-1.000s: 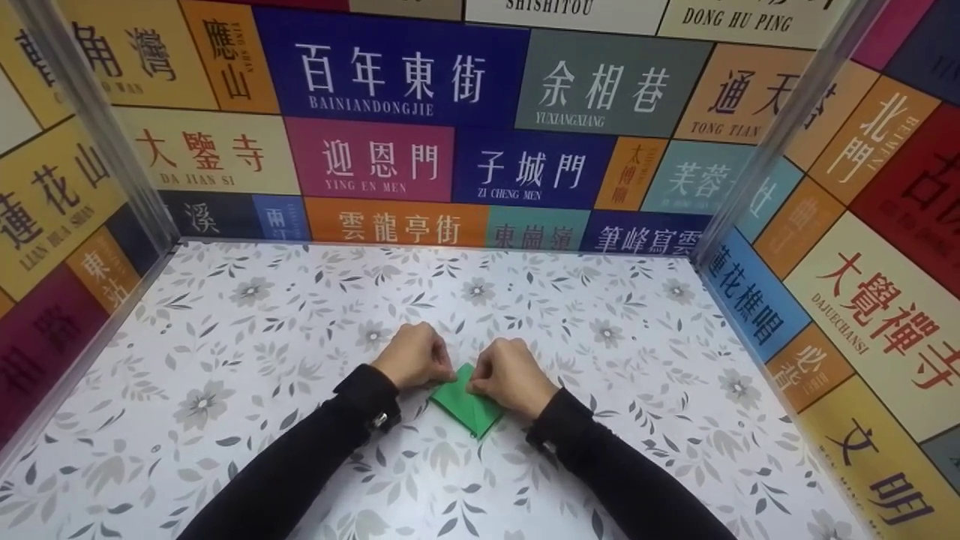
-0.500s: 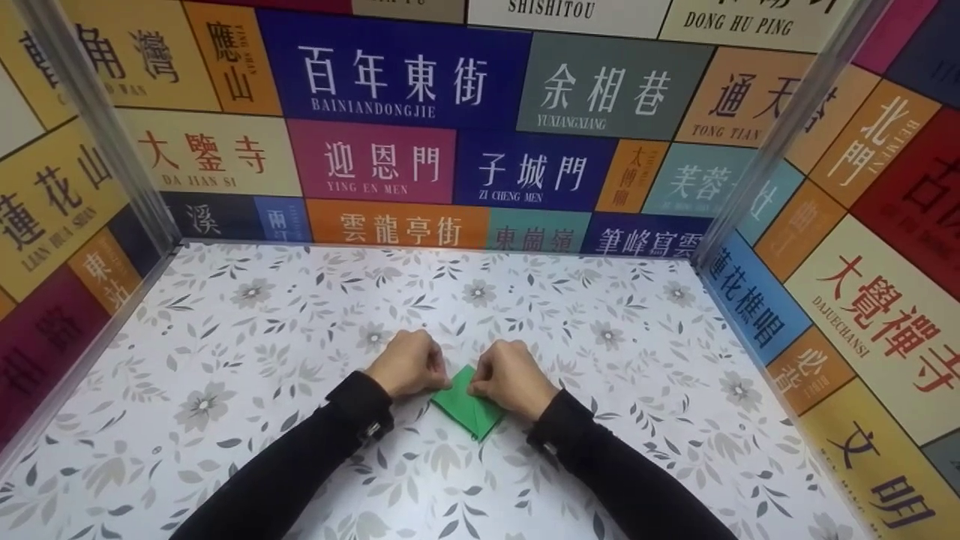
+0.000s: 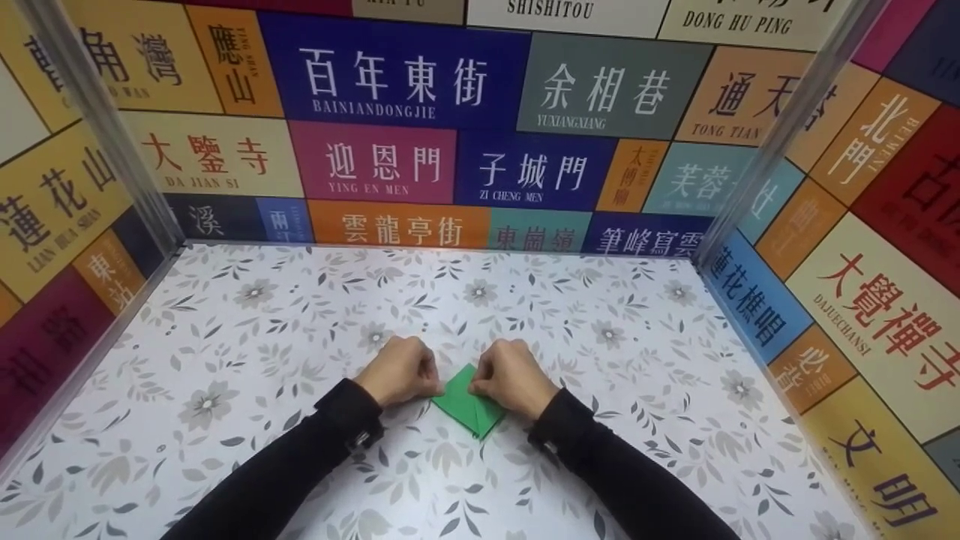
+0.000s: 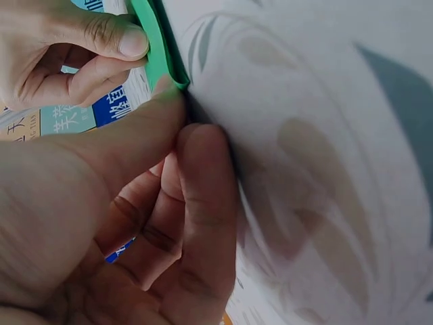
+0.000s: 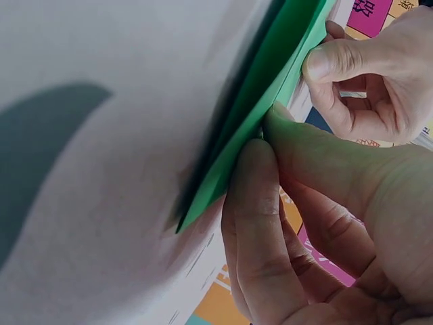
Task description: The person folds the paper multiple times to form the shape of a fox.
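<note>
A folded piece of green paper point(image 3: 466, 412) lies on the patterned tabletop, a corner toward the person, with a crease running down to it in the head view. My left hand point(image 3: 400, 370) pinches its left corner, the thumb on top and the index finger at the edge. On the opposite side, my right hand point(image 3: 512, 377) pinches the paper near its right edge. Seen from the right wrist, the layers of the green paper point(image 5: 270, 81) stand slightly apart at the near side. In the left wrist view, the thumb overlaps the end of the green paper point(image 4: 159, 51).
The white tabletop point(image 3: 315, 465) carries a printed pattern of grey leaves and flowers. Colourful panels point(image 3: 397, 75) with place names wall it in at the back, left and right. Clear upright strips point(image 3: 97, 127) run up the corners.
My left hand has slid down and left along the paper's upper left edge to its left corner. The right hand and the paper have stayed nearly in place.
</note>
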`<state>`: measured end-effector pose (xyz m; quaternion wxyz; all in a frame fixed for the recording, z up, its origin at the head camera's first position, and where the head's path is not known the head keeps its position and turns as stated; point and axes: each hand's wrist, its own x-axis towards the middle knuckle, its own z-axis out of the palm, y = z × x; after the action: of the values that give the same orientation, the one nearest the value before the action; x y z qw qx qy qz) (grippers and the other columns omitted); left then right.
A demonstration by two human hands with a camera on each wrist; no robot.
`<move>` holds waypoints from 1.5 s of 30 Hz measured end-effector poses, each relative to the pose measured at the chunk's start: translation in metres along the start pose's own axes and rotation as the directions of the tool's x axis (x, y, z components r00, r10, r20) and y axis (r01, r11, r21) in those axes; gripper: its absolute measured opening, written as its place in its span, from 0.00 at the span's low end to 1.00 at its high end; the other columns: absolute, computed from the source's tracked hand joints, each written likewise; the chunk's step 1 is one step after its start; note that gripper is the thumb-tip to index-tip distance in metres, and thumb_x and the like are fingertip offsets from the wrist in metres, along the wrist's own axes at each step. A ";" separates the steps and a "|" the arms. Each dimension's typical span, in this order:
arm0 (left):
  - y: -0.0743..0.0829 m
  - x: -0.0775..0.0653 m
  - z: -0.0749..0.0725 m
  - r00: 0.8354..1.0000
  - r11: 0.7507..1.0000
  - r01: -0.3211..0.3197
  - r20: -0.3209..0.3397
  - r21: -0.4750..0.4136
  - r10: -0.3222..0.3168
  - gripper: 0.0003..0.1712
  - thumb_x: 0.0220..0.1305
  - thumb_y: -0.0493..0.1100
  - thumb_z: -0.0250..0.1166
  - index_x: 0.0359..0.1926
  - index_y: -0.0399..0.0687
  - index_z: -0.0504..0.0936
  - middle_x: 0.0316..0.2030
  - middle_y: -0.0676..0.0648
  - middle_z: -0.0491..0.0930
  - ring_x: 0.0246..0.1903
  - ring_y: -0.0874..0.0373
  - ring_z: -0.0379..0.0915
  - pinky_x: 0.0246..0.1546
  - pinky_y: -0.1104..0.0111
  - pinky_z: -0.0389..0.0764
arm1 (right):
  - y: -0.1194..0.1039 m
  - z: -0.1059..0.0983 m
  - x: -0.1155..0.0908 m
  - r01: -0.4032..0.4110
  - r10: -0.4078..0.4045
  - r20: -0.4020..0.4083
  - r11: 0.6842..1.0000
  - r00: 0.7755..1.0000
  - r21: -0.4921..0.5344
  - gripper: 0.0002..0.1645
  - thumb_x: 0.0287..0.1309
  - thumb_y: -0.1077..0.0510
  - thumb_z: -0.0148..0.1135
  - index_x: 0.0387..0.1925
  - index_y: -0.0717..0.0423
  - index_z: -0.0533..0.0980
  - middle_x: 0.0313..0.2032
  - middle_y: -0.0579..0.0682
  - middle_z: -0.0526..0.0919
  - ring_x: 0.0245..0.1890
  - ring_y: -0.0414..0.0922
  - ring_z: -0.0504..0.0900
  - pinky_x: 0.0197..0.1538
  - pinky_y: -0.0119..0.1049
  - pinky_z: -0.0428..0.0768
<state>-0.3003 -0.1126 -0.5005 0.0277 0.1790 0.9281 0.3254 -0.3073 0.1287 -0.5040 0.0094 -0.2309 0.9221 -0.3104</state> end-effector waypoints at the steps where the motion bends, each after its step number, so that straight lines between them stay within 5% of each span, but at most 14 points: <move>1: -0.001 -0.001 0.000 1.000 1.000 0.006 0.001 -0.002 -0.006 0.13 0.56 0.40 0.92 0.27 0.46 0.94 0.21 0.51 0.89 0.23 0.63 0.76 0.33 0.68 0.82 | 0.000 0.000 0.000 0.005 -0.005 -0.003 1.000 1.000 -0.003 0.10 0.56 0.63 0.90 0.25 0.54 0.93 0.23 0.46 0.93 0.21 0.34 0.78 0.29 0.28 0.76; 31: -0.004 -0.009 0.001 0.987 0.989 0.144 0.075 -0.033 -0.142 0.12 0.56 0.40 0.91 0.27 0.50 0.93 0.23 0.54 0.88 0.25 0.62 0.78 0.33 0.70 0.81 | 0.003 0.003 -0.001 0.019 -0.019 -0.034 1.000 0.999 -0.002 0.12 0.55 0.65 0.91 0.23 0.54 0.92 0.21 0.47 0.92 0.21 0.36 0.77 0.30 0.29 0.76; 45: 0.012 -0.002 0.007 0.994 0.994 0.089 0.064 -0.069 -0.084 0.11 0.57 0.41 0.91 0.33 0.49 0.94 0.27 0.53 0.89 0.28 0.62 0.80 0.39 0.67 0.84 | 0.003 0.002 -0.002 0.011 -0.010 -0.041 1.000 0.999 0.012 0.11 0.56 0.64 0.91 0.24 0.54 0.93 0.22 0.45 0.92 0.22 0.33 0.77 0.30 0.27 0.74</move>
<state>-0.2935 -0.1004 -0.4988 0.0763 0.1472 0.9214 0.3514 -0.3066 0.1302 -0.5073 -0.0096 -0.2292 0.9189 -0.3208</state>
